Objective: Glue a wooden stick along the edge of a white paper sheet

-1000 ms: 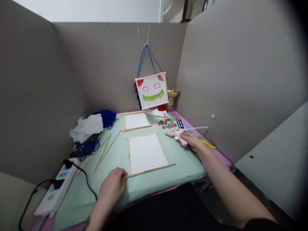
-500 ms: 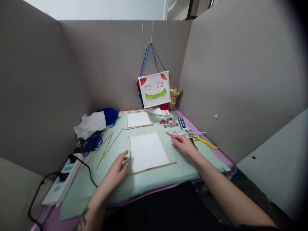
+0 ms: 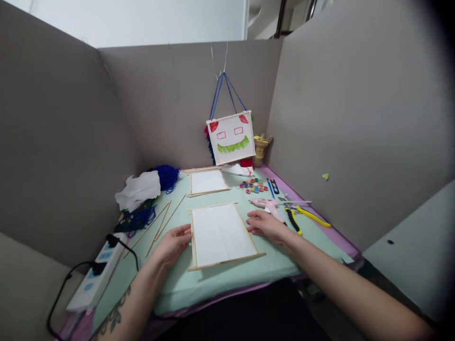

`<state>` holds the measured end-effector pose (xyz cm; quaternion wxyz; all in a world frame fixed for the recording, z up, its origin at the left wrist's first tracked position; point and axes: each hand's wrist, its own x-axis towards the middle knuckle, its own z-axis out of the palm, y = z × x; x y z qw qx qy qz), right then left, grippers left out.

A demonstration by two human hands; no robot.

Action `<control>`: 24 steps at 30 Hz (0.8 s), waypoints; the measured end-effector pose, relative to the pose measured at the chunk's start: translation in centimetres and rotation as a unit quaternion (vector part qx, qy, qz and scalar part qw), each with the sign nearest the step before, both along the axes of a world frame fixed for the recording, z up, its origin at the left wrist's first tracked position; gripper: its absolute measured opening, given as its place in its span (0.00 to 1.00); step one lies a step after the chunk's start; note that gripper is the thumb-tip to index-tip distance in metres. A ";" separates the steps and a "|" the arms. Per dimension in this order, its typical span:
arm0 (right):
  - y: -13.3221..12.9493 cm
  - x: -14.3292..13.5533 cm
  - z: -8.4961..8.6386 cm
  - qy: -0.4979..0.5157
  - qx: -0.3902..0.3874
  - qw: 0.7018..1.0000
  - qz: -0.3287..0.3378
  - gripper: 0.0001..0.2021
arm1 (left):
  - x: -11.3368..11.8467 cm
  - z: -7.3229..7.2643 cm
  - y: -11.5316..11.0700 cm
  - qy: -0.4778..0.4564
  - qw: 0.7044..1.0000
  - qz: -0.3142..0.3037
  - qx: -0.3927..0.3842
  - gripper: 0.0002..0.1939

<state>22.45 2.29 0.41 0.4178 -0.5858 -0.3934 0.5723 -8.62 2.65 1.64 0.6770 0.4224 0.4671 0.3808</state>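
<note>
A white sheet framed with thin wooden sticks (image 3: 222, 235) lies in front of me, its near edge slightly raised over the green table cover. My left hand (image 3: 177, 241) has its fingers closed on the frame's left side. At the opposite side, my right hand (image 3: 265, 225) touches the frame's edge with its fingertips, fingers bent. A pink glue gun (image 3: 266, 204) lies just beyond my right hand. Farther back is a smaller framed white sheet (image 3: 208, 182). Loose wooden sticks (image 3: 161, 222) lie left of the nearer frame.
Yellow-handled pliers (image 3: 313, 216) and small paint pots (image 3: 253, 185) are on the right. Blue yarn (image 3: 166, 177), white cloth (image 3: 139, 189) and a power strip (image 3: 95, 274) line the left. A decorated face panel (image 3: 232, 138) hangs at the back.
Both hands have moved in to the frame's sides, and its near edge has come up a little. The view has shifted slightly.
</note>
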 end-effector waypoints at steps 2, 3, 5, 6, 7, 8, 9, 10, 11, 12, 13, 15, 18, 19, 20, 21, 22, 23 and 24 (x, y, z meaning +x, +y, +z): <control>0.1 -0.4 -0.1 -0.025 0.005 0.999 0.021 0.13 | -0.3 0.1 0.1 0.022 1.000 -0.015 0.002 0.19; 0.3 -0.6 0.0 -0.034 0.003 0.999 0.033 0.13 | -0.5 0.2 0.1 0.038 0.999 -0.012 -0.001 0.19; 0.8 -1.0 0.2 -0.046 -0.006 0.998 0.047 0.13 | -0.7 0.5 0.3 0.060 0.998 0.001 -0.006 0.17; 1.1 -1.2 0.3 -0.048 -0.015 0.997 0.051 0.13 | -0.8 0.7 0.3 0.066 0.998 0.007 -0.007 0.16; 1.5 -1.4 0.5 -0.044 -0.026 0.997 0.054 0.13 | -0.8 0.9 0.4 0.071 0.997 0.012 -0.007 0.15; 1.9 -1.5 0.6 -0.034 -0.039 0.997 0.063 0.12 | -0.9 1.3 0.6 0.077 0.997 0.017 -0.006 0.15; 2.3 -1.7 0.7 -0.020 -0.054 0.995 0.078 0.11 | -0.9 1.6 0.7 0.085 0.996 0.022 -0.004 0.15; 2.7 -1.9 0.7 -0.004 -0.072 0.992 0.100 0.10 | -0.9 2.0 0.9 0.093 0.995 0.027 -0.004 0.14; 3.2 -2.0 0.8 0.014 -0.090 0.988 0.125 0.08 | -1.0 2.4 1.0 0.099 0.995 0.030 -0.007 0.14; 3.6 -2.2 0.9 0.031 -0.104 0.983 0.150 0.06 | -1.1 2.7 1.3 0.101 0.994 0.031 -0.013 0.14; 4.0 -2.3 1.0 0.045 -0.117 0.978 0.169 0.05 | -1.2 3.0 1.5 0.099 0.994 0.030 -0.022 0.14; 5.0 -2.6 1.5 0.055 -0.132 0.972 0.184 0.04 | -1.5 3.5 2.2 0.089 0.995 0.029 -0.039 0.14; 7.0 -3.0 2.5 0.040 -0.137 0.974 0.178 0.04 | -2.0 4.0 3.8 0.073 0.995 0.043 -0.056 0.14; 8.0 -3.0 2.9 0.036 -0.134 0.975 0.173 0.04 | -2.1 4.2 4.7 0.068 0.995 0.051 -0.056 0.14; 9.0 -3.0 3.2 0.034 -0.129 0.977 0.168 0.04 | -2.1 4.3 5.6 0.064 0.995 0.059 -0.056 0.14; 10.3 -3.0 3.4 0.033 -0.121 0.979 0.162 0.04 | -2.0 4.4 6.8 0.062 0.994 0.066 -0.054 0.15; 11.6 -3.0 3.5 0.028 -0.105 0.982 0.153 0.04 | -1.8 4.5 8.1 0.061 0.994 0.070 -0.050 0.16; 13.1 -2.9 3.5 0.018 -0.082 0.986 0.142 0.03 | -1.4 4.6 9.6 0.062 0.995 0.071 -0.043 0.16; 14.7 -2.9 3.4 0.002 -0.054 0.990 0.132 0.02 | -1.1 4.6 11.3 0.070 0.994 0.072 -0.033 0.17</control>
